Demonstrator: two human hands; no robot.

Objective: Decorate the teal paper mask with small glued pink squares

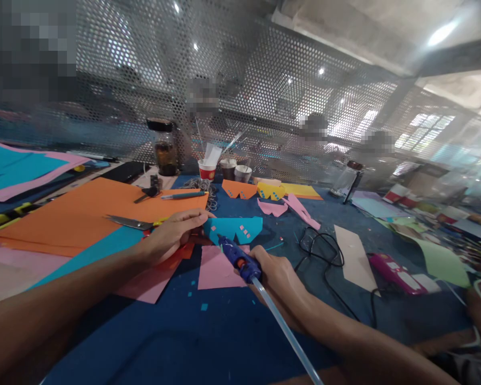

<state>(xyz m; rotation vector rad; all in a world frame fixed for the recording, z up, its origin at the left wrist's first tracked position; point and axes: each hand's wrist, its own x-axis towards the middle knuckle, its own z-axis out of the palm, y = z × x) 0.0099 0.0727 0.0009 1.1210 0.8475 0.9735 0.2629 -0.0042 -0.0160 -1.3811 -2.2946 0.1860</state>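
My left hand [180, 232] pinches the left end of a blue paper cutout [224, 227], which has a notch in its lower edge and small pink squares on both sides. In my right hand [278, 272] is a dark blue hot glue gun [237, 258], a long clear glue stick [288, 334] poking out of its back. The nozzle tip touches or hovers just over the cutout's lower left part; which of these I cannot tell. Under the gun lies a pink paper square [214, 272]. Scissors [132, 222] with yellow-and-red handles lie partly behind my left hand.
Similar orange [239, 189] and yellow cutouts [271, 191] stand farther back. Orange sheets [80, 208] cover the left side. Paper cups [207, 170] and a jar [164, 149] line the metal mesh screen. A black cable [324, 251] loops at right, near a magenta device [398, 274].
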